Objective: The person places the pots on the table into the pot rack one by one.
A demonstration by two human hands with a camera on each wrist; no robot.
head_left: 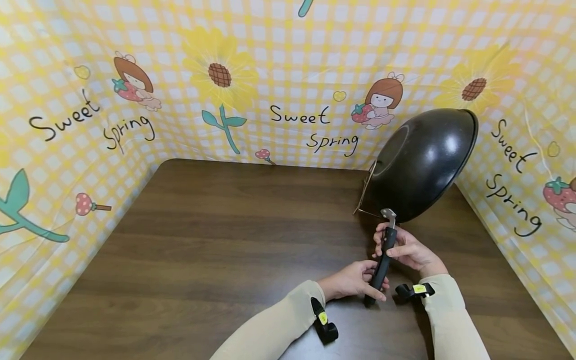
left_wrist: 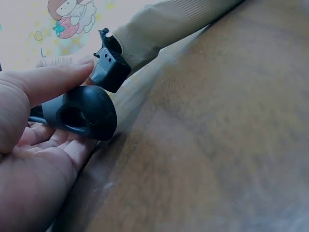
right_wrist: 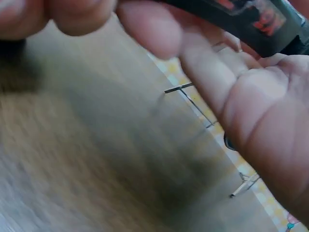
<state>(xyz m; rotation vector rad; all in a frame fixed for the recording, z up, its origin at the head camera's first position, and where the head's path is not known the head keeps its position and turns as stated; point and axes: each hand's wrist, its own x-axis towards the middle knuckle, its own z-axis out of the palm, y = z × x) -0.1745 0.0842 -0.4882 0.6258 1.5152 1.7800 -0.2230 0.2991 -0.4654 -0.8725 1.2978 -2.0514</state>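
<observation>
Both hands wrapped round long black plastic handle (head_left: 382,265): left hand (head_left: 353,281) gripping its end, right hand (head_left: 407,250) nearer round black wok (head_left: 423,162), raised tilted over brown wooden table (head_left: 216,240). Could slip; heavy bowl levering against grip.

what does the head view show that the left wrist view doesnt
Only the head view shows the black wok tilted up at the far right, the wire rack beside it, the right hand high on the handle, and the printed backdrop all round. Only the left wrist view shows the hole in the handle's end. Both show the left hand holding the handle over the brown table.
</observation>
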